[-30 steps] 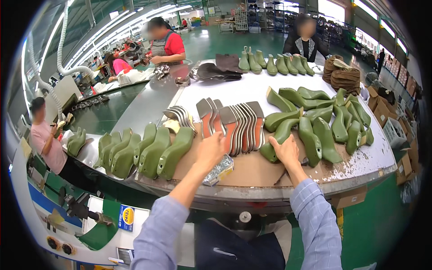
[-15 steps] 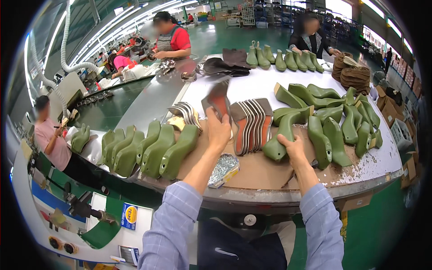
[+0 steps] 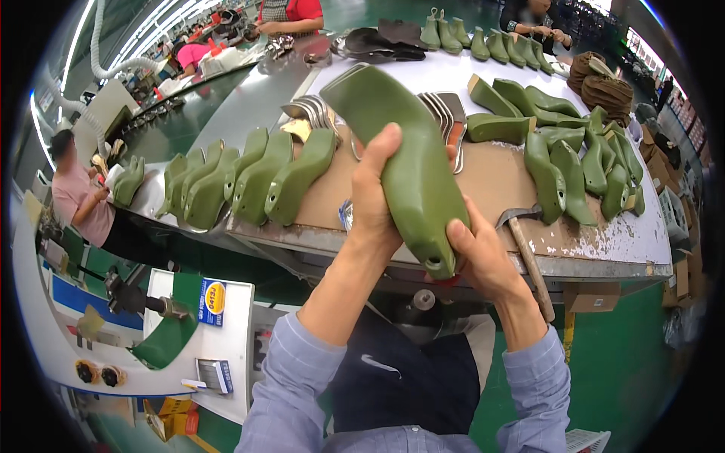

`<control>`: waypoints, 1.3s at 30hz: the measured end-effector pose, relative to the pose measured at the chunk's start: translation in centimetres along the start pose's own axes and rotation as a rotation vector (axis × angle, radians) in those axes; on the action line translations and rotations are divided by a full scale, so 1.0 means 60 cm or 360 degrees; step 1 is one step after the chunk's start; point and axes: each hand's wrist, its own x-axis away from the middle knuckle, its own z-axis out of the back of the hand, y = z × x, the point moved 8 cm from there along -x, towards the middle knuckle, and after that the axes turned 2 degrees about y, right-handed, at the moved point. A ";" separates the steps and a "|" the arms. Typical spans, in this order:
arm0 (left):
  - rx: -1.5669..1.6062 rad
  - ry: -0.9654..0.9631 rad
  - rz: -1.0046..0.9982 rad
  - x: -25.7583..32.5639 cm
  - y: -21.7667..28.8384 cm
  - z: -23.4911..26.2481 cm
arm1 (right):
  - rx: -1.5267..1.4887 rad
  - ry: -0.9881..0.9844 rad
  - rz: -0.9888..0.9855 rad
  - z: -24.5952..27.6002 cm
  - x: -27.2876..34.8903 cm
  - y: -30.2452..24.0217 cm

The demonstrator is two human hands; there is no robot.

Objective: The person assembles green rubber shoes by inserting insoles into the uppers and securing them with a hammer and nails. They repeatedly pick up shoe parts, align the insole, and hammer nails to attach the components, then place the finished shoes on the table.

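Note:
I hold a green plastic shoe last (image 3: 404,162) up close in front of me with both hands. My left hand (image 3: 375,192) wraps around its middle from the left side. My right hand (image 3: 479,253) grips its heel end, where a small round hole shows. The toe points away over the worktable (image 3: 604,257). Behind the last, a fanned stack of flat insoles (image 3: 445,113) lies on a brown board (image 3: 495,177).
A row of green lasts (image 3: 242,177) lies left, another group (image 3: 574,151) right. A hammer (image 3: 529,260) rests at the table's front edge. People work at the far side and at left. A white machine (image 3: 189,332) stands below left.
My right hand lifted a green last off the table toward me, and my left hand left the insoles and joined it. The last is now held close between both hands.

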 end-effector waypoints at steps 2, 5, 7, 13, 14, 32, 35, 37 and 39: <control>-0.0227 0.0152 -0.0475 0.025 0.034 -0.001 | 0.0414 0.0056 0.0226 0.012 0.032 -0.005; -0.0215 0.0196 -0.0663 0.092 0.064 0.021 | 0.1072 0.0125 0.0577 0.020 0.086 0.013; -0.0512 0.0599 -0.0611 0.153 0.037 0.095 | 0.1101 -0.0002 0.0639 -0.007 0.122 0.050; -0.1396 0.0821 -0.0282 0.260 0.041 0.200 | 0.1341 -0.0070 0.0669 -0.031 0.138 0.083; -0.2457 0.0645 -0.0722 0.235 0.085 0.126 | 0.1366 -0.0070 0.0679 -0.035 0.142 0.098; -0.2922 0.0394 0.0017 0.020 0.036 0.213 | 0.1425 0.0045 0.0766 -0.044 0.152 0.081; -0.2840 0.0304 -0.0189 0.016 0.046 0.208 | 0.1416 0.0052 0.0777 -0.044 0.153 0.077; -0.2751 0.0331 -0.0166 0.014 0.052 0.206 | 0.1411 0.0054 0.0787 -0.043 0.154 0.077; -0.2682 0.0318 -0.0201 0.012 0.062 0.190 | 0.1408 0.0058 0.0800 -0.041 0.155 0.076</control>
